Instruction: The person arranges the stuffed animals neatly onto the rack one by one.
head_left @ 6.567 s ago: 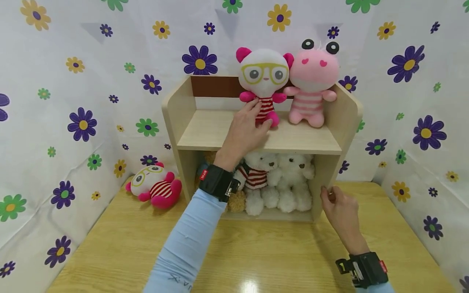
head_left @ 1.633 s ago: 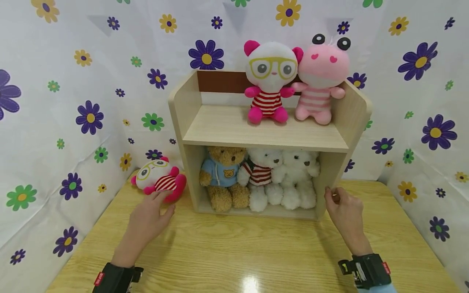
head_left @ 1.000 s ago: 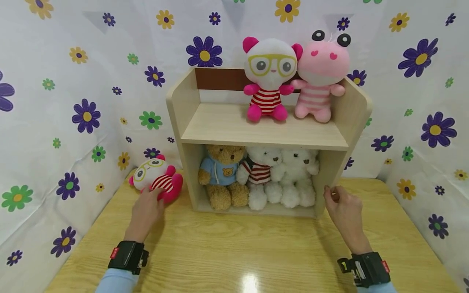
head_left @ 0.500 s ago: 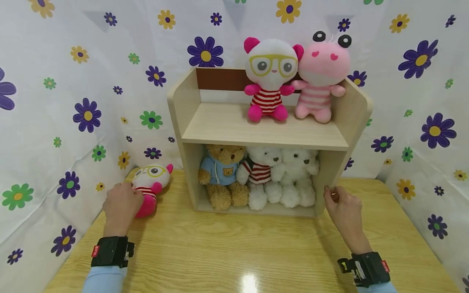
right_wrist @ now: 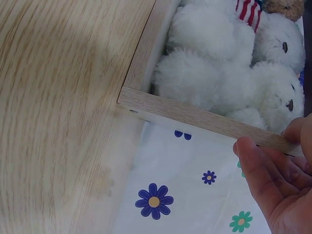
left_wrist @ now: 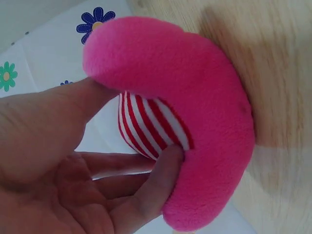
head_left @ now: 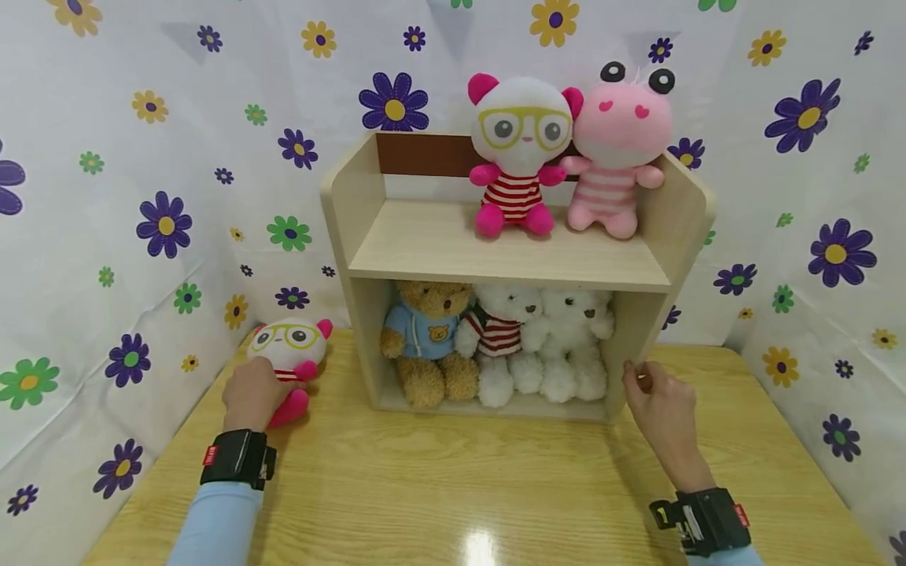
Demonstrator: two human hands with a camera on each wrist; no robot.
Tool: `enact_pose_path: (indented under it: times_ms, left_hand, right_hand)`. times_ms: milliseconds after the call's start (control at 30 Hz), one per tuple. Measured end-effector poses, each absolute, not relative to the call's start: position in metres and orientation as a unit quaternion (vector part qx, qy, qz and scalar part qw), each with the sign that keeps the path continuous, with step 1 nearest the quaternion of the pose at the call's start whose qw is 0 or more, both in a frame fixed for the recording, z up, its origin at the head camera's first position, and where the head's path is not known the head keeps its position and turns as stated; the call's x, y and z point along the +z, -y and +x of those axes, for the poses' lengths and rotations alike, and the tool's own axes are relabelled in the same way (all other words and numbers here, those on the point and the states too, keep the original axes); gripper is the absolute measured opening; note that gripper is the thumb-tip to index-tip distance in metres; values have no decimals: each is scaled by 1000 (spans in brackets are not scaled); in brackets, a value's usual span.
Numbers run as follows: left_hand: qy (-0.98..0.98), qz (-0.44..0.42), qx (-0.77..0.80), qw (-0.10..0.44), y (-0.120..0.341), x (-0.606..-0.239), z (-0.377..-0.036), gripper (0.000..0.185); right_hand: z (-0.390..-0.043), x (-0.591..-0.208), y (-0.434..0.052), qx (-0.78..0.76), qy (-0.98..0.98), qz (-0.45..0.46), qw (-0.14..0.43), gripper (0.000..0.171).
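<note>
At the table's left, my left hand grips a plush panda with yellow glasses, pink ears and a red-striped body. The left wrist view shows the thumb on one side of the striped body and fingers on the other, beside the pink legs. The panda is roughly upright, its face toward me. With thumb and fingers, my right hand pinches the front edge of the right side panel of a wooden shelf; that panel edge also shows in the right wrist view.
On the upper shelf sit another panda plush and a pink striped plush with raised eyes. Below are a brown teddy bear in blue, a white bear in stripes and a plain white bear. Flowered cloth walls surround the table.
My left hand left the upper panda and took hold of the one lying on the table. That panda has turned from lying sideways to roughly upright. The right hand stays at the shelf panel.
</note>
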State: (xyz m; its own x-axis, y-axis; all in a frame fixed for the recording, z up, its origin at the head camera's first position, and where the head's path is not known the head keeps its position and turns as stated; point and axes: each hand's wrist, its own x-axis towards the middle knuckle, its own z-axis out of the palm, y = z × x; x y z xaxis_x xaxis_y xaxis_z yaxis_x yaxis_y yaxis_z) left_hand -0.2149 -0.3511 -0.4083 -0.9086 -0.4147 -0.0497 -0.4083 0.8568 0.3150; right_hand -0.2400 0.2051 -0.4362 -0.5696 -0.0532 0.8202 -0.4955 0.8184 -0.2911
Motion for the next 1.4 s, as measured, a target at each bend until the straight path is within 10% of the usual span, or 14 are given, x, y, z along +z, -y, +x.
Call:
enact_pose_path:
  times_ms: [300, 1400]
  left_hand:
    - [958, 236, -162, 13, 356, -415, -214, 58]
    - [856, 191, -310, 366, 345, -413, -192, 51]
  right_hand:
    - [-243, -435, -206, 251, 846, 167, 440, 18]
    - [-242, -439, -206, 259, 852, 152, 429, 16]
